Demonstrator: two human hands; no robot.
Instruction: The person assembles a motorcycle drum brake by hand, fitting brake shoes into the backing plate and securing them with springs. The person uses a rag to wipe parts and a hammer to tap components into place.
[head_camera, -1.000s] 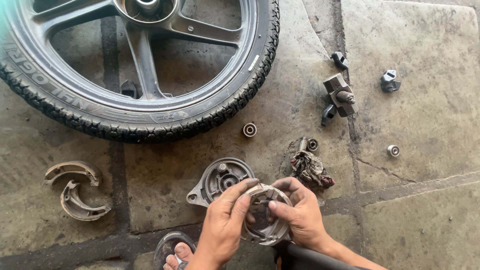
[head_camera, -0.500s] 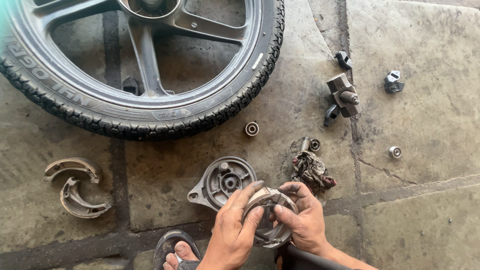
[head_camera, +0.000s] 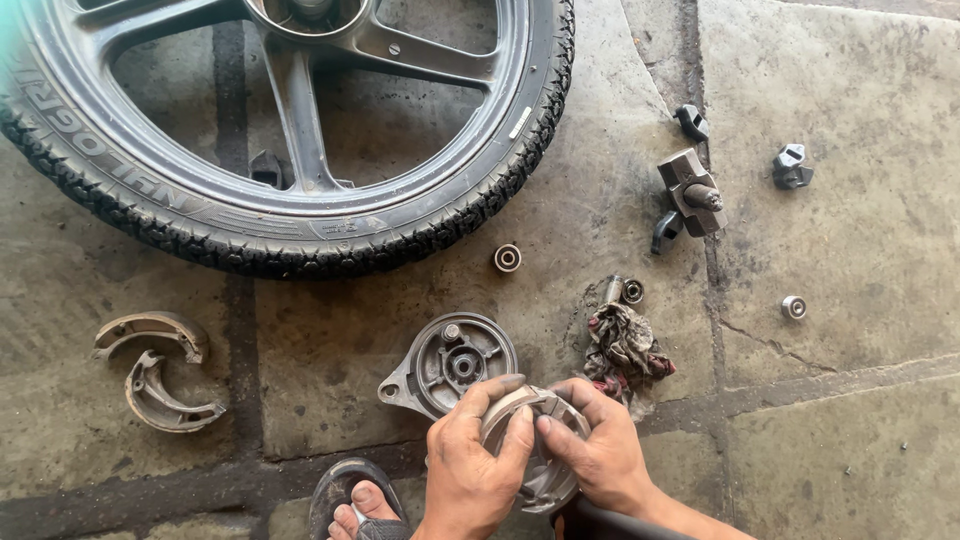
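Gripping curved grey brake shoes (head_camera: 535, 445), both hands, rough stone floor (head_camera: 850, 420)

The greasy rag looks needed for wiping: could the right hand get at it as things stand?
Probably not at once: the rag lies on bare floor just beyond the right hand, but that hand grips the curved brake shoes with the left hand.

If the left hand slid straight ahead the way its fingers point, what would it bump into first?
Probably the round metal brake plate lying on the stone floor just beyond the left hand, which grips a curved brake shoe. Further on lies the wheel. Depth is uncertain.
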